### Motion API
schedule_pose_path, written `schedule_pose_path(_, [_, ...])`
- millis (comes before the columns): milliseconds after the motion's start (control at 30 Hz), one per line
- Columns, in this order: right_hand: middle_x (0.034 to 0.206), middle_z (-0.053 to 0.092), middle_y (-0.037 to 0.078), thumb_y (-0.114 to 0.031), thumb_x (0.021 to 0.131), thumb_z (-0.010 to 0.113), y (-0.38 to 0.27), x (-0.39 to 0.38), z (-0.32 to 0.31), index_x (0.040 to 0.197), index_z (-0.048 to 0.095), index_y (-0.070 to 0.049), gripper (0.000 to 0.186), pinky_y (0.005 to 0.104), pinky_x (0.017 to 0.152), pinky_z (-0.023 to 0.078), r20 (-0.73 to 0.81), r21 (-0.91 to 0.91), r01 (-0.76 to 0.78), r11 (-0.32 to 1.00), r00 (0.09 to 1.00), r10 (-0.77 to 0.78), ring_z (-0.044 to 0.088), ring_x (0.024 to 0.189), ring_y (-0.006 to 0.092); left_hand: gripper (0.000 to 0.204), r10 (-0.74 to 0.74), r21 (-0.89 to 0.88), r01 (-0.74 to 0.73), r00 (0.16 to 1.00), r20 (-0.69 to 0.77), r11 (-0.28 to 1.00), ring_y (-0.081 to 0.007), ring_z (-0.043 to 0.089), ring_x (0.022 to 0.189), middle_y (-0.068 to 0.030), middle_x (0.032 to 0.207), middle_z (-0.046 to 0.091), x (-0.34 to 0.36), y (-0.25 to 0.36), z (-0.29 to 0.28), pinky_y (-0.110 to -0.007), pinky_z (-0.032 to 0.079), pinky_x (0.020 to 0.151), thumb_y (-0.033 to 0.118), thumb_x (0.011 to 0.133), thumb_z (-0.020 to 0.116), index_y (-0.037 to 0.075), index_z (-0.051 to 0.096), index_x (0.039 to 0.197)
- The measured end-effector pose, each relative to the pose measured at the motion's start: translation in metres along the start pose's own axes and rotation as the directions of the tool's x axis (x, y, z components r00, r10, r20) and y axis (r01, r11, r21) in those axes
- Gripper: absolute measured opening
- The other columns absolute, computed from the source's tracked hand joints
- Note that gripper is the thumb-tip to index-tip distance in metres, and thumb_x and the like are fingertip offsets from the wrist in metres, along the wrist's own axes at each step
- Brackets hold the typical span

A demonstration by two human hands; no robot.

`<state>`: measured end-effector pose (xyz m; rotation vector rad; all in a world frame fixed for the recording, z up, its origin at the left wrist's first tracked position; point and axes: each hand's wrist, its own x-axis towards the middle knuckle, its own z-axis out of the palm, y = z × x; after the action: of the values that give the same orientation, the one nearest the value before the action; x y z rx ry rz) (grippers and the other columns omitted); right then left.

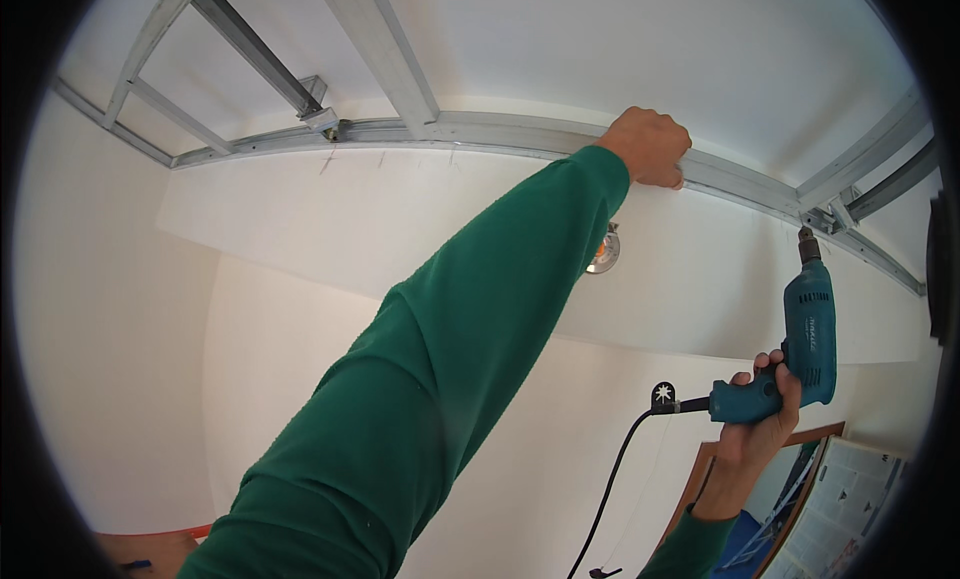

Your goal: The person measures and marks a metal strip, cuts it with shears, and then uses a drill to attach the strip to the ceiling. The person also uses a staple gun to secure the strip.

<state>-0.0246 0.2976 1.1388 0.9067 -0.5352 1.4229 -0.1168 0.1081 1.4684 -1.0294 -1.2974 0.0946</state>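
Observation:
My left hand [648, 147], at the end of a green sleeve, is closed around the long metal channel [510, 131] that runs along the top of the wall. My right hand [762, 419] grips the handle of a teal corded power drill [810, 329], which points upward. The drill's chuck [808, 244] is just below the channel, by a joint [838, 214] where a cross profile meets it. Whether the tip touches the metal I cannot tell. A black cord [612, 479] hangs down from the drill's handle.
More metal profiles [375, 49] cross overhead, with a hanger bracket [322, 119] at the left. A round light fitting [604, 251] sits in the white wall behind my left forearm. A wood-framed opening [700, 469] and a printed sheet [835, 509] are at the lower right.

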Motion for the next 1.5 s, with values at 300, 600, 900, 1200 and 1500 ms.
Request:
schedule_pose_path(300, [0.115, 0.069, 0.004, -0.011, 0.103, 0.071, 0.004, 0.005, -0.005, 0.14, 0.06, -0.003, 0.04, 0.0334, 0.075, 0.064, -0.026, -0.006, -0.053, 0.999, 0.998, 0.053, 0.069, 0.107, 0.0153, 0.045, 0.053, -0.04, -0.056, 0.996, -0.067, 0.998, -0.0372, 0.079, 0.107, -0.0132, 0.107, 0.083, 0.003, 0.0, 0.004, -0.049, 0.063, 0.096, 0.044, 0.089, 0.084, 0.007, 0.082, 0.115])
schedule_pose_path(600, [0.115, 0.07, 0.004, -0.01, 0.101, 0.074, 0.007, 0.014, -0.017, 0.141, 0.061, -0.004, 0.042, 0.0333, 0.076, 0.064, 0.007, 0.013, -0.087, 0.996, 0.996, 0.087, 0.069, 0.106, 0.0153, 0.045, 0.019, -0.077, -0.02, 1.0, -0.014, 0.997, -0.0377, 0.079, 0.111, -0.0145, 0.109, 0.083, 0.006, 0.002, 0.0, -0.05, 0.062, 0.098, 0.044, 0.088, 0.085, 0.007, 0.083, 0.113])
schedule_pose_path(900, [0.109, 0.071, 0.007, -0.011, 0.095, 0.075, 0.013, 0.009, -0.014, 0.132, 0.065, -0.002, 0.04, 0.0407, 0.073, 0.062, -0.031, 0.033, -0.096, 0.995, 0.995, 0.097, 0.071, 0.1, 0.0206, 0.067, 0.067, -0.004, -0.068, 0.992, -0.103, 0.998, -0.0411, 0.069, 0.132, -0.0241, 0.135, 0.077, -0.011, -0.008, 0.002, -0.05, 0.053, 0.115, 0.05, 0.095, 0.082, -0.002, 0.077, 0.138])
schedule_pose_path(1200, [0.109, 0.068, 0.007, -0.01, 0.095, 0.073, 0.007, 0.004, 0.001, 0.135, 0.062, 0.0, 0.042, 0.0395, 0.076, 0.064, -0.005, 0.095, -0.11, 0.989, 0.994, 0.111, 0.069, 0.101, 0.0187, 0.077, -0.114, -0.027, 0.117, 0.989, 0.091, 0.993, -0.0439, 0.073, 0.12, -0.0269, 0.13, 0.077, -0.042, 0.016, -0.034, -0.05, 0.058, 0.105, 0.055, 0.09, 0.085, -0.005, 0.077, 0.137])
schedule_pose_path(1500, [0.108, 0.068, 0.008, -0.01, 0.095, 0.072, 0.01, 0.015, -0.006, 0.135, 0.062, 0.0, 0.043, 0.0416, 0.075, 0.062, 0.015, 0.142, -0.12, 0.983, 0.993, 0.119, 0.07, 0.101, 0.0205, 0.071, -0.134, -0.086, 0.136, 0.99, 0.035, 0.987, -0.042, 0.077, 0.103, -0.0286, 0.115, 0.079, -0.04, 0.012, -0.025, -0.049, 0.06, 0.095, 0.052, 0.087, 0.09, -0.007, 0.08, 0.127])
